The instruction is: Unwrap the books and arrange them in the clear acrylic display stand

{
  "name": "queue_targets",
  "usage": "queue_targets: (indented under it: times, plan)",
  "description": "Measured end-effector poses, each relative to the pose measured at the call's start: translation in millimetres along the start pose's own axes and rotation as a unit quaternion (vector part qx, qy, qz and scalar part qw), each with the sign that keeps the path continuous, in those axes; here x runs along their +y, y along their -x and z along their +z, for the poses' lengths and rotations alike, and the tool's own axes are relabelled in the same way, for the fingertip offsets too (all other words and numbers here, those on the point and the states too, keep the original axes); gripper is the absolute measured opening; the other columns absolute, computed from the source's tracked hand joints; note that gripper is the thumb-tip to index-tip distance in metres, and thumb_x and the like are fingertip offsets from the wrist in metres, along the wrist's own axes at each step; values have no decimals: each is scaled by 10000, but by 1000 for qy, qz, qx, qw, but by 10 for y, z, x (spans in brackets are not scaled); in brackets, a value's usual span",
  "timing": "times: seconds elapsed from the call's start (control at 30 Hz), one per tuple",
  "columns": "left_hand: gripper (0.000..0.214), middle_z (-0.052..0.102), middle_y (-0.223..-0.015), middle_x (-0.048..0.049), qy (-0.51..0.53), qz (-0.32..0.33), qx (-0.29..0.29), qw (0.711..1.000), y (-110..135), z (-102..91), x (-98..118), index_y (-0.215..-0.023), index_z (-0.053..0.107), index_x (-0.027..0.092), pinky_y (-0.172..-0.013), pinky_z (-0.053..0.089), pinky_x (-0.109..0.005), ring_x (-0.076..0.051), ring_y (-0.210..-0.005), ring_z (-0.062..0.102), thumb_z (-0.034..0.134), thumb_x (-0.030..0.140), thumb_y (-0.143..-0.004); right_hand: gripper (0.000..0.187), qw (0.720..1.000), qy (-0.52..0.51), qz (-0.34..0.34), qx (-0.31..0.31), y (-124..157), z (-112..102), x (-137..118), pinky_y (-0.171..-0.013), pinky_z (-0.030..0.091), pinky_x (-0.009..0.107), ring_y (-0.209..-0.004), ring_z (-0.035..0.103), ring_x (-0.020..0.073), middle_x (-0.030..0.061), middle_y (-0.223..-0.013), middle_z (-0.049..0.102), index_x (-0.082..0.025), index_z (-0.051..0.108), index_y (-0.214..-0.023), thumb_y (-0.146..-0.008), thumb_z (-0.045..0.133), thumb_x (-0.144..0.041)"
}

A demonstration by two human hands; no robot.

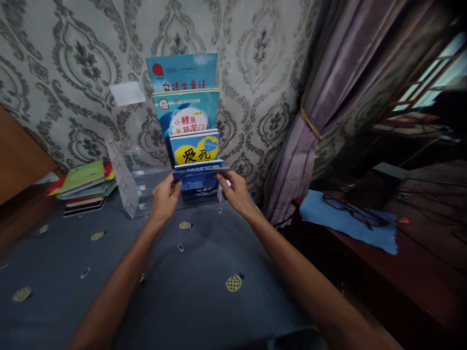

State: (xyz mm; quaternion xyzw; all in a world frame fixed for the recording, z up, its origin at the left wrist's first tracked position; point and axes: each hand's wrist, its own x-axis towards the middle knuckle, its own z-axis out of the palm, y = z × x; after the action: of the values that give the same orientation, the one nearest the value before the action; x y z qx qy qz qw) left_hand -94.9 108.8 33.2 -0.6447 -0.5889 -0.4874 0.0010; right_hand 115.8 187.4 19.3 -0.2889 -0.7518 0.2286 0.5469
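My left hand (165,197) and my right hand (235,190) grip a dark blue book (197,181) by its two sides, thumbs on the near face. The book is at the front of a clear acrylic rack (126,182); whether it rests on the rack I cannot tell. Behind it, books rise in steps: one with a yellow patch on its cover (196,151), a teal one (188,114), and a light blue one (184,70) at the top. The rack's left part holds no books, and a white label (127,93) shows at its upper left.
A pile of books (87,182) lies left of the rack on the dark patterned cloth (189,291). Wallpaper (262,73) stands behind. To the right hang purple curtains (310,116), beside a dark red table (408,282) with glasses (355,211) on a blue cloth (321,218).
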Motion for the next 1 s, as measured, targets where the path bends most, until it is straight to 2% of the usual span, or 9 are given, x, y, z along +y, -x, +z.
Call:
queue_targets:
  times: [0.1, 0.23, 0.43, 0.77, 1.0]
  plan:
    - [188, 673, -793, -27, 4, 2, -16, 1000, 7, 37, -66, -916, 621, 193, -762, 482, -309, -208, -822, 644, 468, 300, -936, 359, 1000, 22, 14, -17, 6, 4, 60, -735, 481, 334, -784, 617, 218, 38, -799, 672, -191, 668, -920, -965, 468, -486]
    - [186, 677, -811, -51, -31, -5, -35, 999, 34, 89, -143, -921, 606, 182, -731, 472, -319, -220, -788, 645, 450, 278, -953, 315, 999, 35, 15, -38, 60, -6, 114, -685, 443, 305, -740, 570, 199, 29, -792, 639, -206, 628, -885, -963, 451, -454]
    - [178, 686, -909, -88, -161, 13, -63, 985, 102, 147, -198, -990, 584, 182, -803, 477, -349, -243, -871, 643, 427, 267, -986, 263, 996, 83, 5, -37, 108, 1, 206, -715, 453, 319, -807, 566, 213, 57, -865, 610, -216, 610, -870, -960, 433, -390]
    - [193, 716, -948, -106, -210, 3, -97, 973, 122, 168, -243, -1055, 569, 175, -774, 484, -350, -255, -866, 672, 399, 250, -1004, 209, 994, 98, 14, -55, 170, 87, 281, -723, 468, 355, -802, 572, 233, 80, -855, 606, -205, 556, -879, -955, 402, -324]
    - [219, 728, -1041, -119, -293, -64, -150, 942, 118, 163, -115, -1116, 568, 158, -809, 494, -322, -245, -949, 695, 399, 262, -1024, 175, 996, 72, 19, -48, 194, 127, 383, -773, 486, 402, -863, 610, 266, 99, -918, 650, -210, 558, -992, -950, 405, -284]
